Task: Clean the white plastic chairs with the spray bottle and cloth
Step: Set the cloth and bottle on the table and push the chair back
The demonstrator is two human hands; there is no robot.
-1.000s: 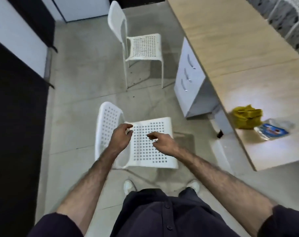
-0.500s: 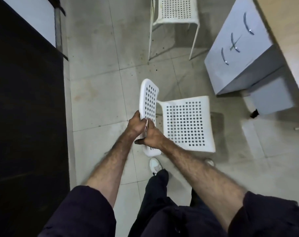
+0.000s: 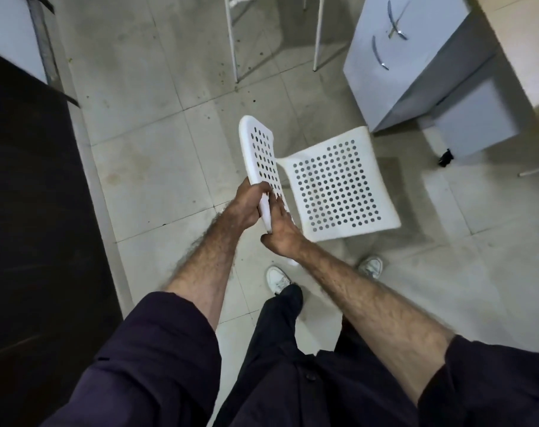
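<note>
My left hand point(image 3: 246, 204) is wrapped round the near chair's backrest point(image 3: 263, 161), and my right hand point(image 3: 282, 229) lies against its inner face, fingers fairly straight. A second ago both hands were at the seat point(image 3: 339, 186); now I am turning the chair on the floor, so no wiping yet. It is white, perforated, with no obvious dirt.

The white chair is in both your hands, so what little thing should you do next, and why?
Probably let go and reach for the cleaning things. The left hand grips the white chair's backrest, the right hand lies against it, and neither holds a cloth or bottle.
</note>
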